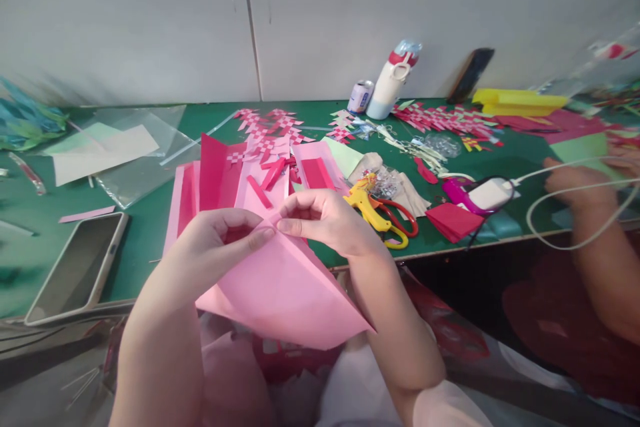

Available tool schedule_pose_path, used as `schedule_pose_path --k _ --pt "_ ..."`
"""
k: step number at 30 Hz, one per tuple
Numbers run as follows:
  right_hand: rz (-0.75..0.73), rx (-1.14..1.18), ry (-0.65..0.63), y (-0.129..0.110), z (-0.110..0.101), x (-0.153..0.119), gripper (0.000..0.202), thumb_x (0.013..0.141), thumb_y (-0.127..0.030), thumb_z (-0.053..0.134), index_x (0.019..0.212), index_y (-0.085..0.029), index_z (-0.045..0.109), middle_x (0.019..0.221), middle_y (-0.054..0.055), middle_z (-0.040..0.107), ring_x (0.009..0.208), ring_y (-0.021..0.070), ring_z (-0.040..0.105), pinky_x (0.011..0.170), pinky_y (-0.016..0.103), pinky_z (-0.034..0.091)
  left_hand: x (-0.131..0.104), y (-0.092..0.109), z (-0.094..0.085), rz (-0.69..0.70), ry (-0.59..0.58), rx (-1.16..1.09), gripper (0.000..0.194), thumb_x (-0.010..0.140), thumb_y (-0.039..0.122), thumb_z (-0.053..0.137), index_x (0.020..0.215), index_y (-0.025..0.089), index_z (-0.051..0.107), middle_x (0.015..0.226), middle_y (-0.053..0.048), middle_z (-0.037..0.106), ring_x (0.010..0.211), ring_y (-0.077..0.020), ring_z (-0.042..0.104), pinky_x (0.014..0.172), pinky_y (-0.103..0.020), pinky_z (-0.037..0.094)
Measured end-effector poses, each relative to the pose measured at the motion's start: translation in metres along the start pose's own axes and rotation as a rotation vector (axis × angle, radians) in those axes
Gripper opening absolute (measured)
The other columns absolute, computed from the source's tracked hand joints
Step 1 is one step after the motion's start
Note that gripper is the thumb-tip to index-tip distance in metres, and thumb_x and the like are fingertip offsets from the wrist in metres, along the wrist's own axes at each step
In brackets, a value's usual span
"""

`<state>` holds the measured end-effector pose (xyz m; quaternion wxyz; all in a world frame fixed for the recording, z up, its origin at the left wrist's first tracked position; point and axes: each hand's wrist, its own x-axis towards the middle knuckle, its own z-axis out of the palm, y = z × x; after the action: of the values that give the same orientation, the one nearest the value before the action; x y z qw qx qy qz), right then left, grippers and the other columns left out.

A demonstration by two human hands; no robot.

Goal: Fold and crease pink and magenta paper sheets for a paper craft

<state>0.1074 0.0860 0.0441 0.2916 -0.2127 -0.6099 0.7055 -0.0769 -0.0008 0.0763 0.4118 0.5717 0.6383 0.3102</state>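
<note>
A large sheet of light pink paper (295,293) hangs over the table's front edge, bent along creases. My left hand (227,233) pinches its upper edge between thumb and fingers. Close beside it, my right hand (320,220) pinches the same edge, and the two thumbs almost meet. Behind my hands lie folded pink papers, a dark pink sheet (220,173) and narrow dark pink strips (260,191). Woven pink-and-white checkered paper pieces (273,127) rest farther back. Yellow-handled scissors (365,203) and red-handled scissors (403,213) lie right of my right hand.
A phone (77,267) lies at the table's left front edge. A bottle (394,80) and a can (360,97) stand near the wall. On the right are a white charger (493,193) with a looping cable and another person's hand (580,187) near green paper (583,150).
</note>
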Motion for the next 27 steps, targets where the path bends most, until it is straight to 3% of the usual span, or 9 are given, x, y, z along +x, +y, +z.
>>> schedule_pose_path --k 6,12,20,27 --pt "0.001 0.003 0.010 -0.001 -0.001 -0.004 0.018 0.070 -0.027 0.078 0.082 -0.017 0.069 0.078 -0.001 0.067 0.072 0.0080 0.061 0.069 0.020 0.049 0.002 0.006 0.000 0.011 -0.059 0.023 0.031 0.079 0.050 0.061 0.075 0.020 0.069 0.066 0.001 0.056 0.063 -0.0123 0.046 0.054 -0.022 0.032" --pt "0.023 0.020 0.001 0.007 -0.001 -0.005 0.022 0.067 -0.027 0.080 0.083 -0.017 0.070 0.080 0.000 0.069 0.073 0.0097 0.062 0.069 0.022 0.050 0.003 0.003 0.004 0.042 -0.045 -0.014 0.029 0.080 0.047 0.062 0.068 0.020 0.066 0.061 0.004 0.047 0.058 -0.0094 0.038 0.051 -0.022 0.027" --pt "0.022 0.075 0.011 0.014 0.005 -0.002 0.019 0.067 -0.027 0.079 0.081 -0.017 0.069 0.076 -0.002 0.066 0.068 0.0076 0.060 0.065 0.019 0.048 0.003 -0.013 0.007 0.038 0.018 -0.210 0.020 0.075 0.041 0.070 0.073 0.021 0.072 0.070 0.000 0.068 0.064 -0.0116 0.054 0.058 -0.022 0.038" --pt "0.024 0.039 0.064 0.011 0.013 0.000 0.024 0.066 -0.033 0.080 0.078 -0.016 0.068 0.076 -0.001 0.066 0.069 0.0095 0.060 0.065 0.021 0.049 0.001 -0.029 0.010 -0.007 0.070 -0.323 0.017 0.073 0.038 0.074 0.072 0.021 0.072 0.072 -0.001 0.070 0.064 -0.0125 0.058 0.059 -0.022 0.042"
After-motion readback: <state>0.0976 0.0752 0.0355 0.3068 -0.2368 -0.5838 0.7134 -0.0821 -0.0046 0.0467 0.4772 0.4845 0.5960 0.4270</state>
